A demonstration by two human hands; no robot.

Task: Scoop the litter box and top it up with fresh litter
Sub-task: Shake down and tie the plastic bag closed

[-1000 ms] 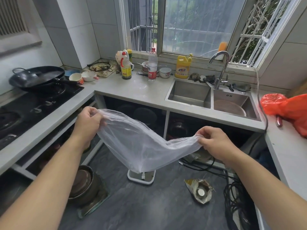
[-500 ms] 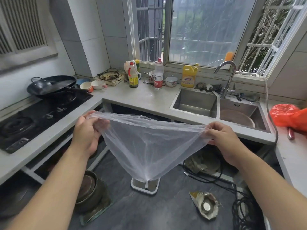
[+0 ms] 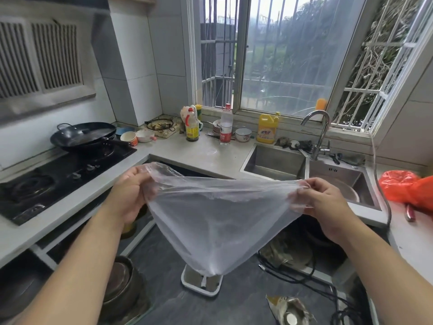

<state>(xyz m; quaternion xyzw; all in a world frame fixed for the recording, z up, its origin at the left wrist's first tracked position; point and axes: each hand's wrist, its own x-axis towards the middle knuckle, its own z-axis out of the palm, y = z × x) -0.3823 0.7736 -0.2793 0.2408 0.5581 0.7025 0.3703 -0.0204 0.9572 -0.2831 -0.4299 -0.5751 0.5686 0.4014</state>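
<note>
A thin, clear plastic bag (image 3: 218,226) hangs stretched between my two hands in front of the counter, its sealed bottom pointing down. My left hand (image 3: 127,198) grips the bag's rim on the left. My right hand (image 3: 325,205) pinches the rim on the right. The rim is pulled taut and the mouth is slightly parted. No litter box or scoop is in view.
A white bin (image 3: 201,282) stands on the grey floor below the bag. A crumpled packet (image 3: 289,310) and black cables (image 3: 304,275) lie to its right. The counter (image 3: 199,153) holds bottles, bowls, a double sink (image 3: 276,160) and an orange bag (image 3: 407,188). A wok (image 3: 82,134) sits on the hob.
My hands have risen and moved further apart, pulling the bag's rim taut; the view has tilted upward.
</note>
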